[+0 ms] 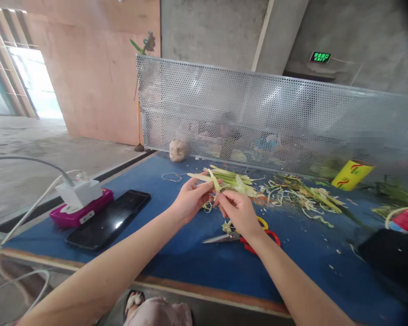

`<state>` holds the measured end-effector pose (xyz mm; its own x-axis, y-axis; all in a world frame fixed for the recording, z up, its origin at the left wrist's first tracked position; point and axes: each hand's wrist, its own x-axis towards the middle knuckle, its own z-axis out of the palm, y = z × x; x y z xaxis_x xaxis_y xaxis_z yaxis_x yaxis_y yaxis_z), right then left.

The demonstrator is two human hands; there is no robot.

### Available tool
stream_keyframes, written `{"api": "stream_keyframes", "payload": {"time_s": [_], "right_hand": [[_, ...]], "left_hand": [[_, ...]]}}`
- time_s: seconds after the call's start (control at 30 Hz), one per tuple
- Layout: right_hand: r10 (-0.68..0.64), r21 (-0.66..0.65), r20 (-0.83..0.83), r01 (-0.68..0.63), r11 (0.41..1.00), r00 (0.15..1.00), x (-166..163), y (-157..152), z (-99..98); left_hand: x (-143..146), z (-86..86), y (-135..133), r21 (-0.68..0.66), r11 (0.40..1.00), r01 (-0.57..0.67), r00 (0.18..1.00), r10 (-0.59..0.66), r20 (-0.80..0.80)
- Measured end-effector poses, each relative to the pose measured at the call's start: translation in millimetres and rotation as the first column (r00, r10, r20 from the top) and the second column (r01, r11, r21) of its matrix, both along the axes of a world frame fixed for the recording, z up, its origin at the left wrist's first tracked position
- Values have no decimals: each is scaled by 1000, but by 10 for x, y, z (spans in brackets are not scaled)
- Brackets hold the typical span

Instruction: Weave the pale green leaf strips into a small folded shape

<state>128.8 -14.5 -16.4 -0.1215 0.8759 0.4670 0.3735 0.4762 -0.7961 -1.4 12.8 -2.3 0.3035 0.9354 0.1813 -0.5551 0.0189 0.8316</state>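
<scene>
My left hand [189, 199] and my right hand [238, 211] meet over the blue table [177, 253], both pinched on a pale green leaf strip [215, 181] that bends between the fingertips. The strip runs back into a loose bundle of green leaf strips [231, 179] lying just beyond my hands. Scissors with red and yellow handles [248, 236] lie flat on the table under my right wrist, blades pointing left.
A black phone [110, 218] and a pink box with a white charger [79, 203] sit at the left. Leaf scraps [302, 195] litter the back. A yellow packet [351, 174], a perforated metal screen [279, 113], a black object [391, 253] at right.
</scene>
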Motion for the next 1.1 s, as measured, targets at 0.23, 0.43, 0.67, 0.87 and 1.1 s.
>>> {"api": "stream_keyframes", "payload": {"time_s": [0.23,0.43,0.67,0.87,1.1], "right_hand": [[-22,-11,2,22,1000,1000,13,53,-58],[-84,78,95,77,994,992,9,35,-56],[-22,125,160,2,992,987,44,51,-36],[64,65,165,-76,995,984,79,29,28],[77,-89,15,-75,993,997,112,47,65]], "left_hand": [[-3,-19,0,-7,1000,-12,999,11,-35],[-2,-39,9,32,999,-23,997,25,-76],[0,-8,-21,4,1000,6,999,-6,-45],[-25,63,-17,-68,995,-80,997,79,-19],[-38,24,-17,-17,998,66,995,-67,-73]]}}
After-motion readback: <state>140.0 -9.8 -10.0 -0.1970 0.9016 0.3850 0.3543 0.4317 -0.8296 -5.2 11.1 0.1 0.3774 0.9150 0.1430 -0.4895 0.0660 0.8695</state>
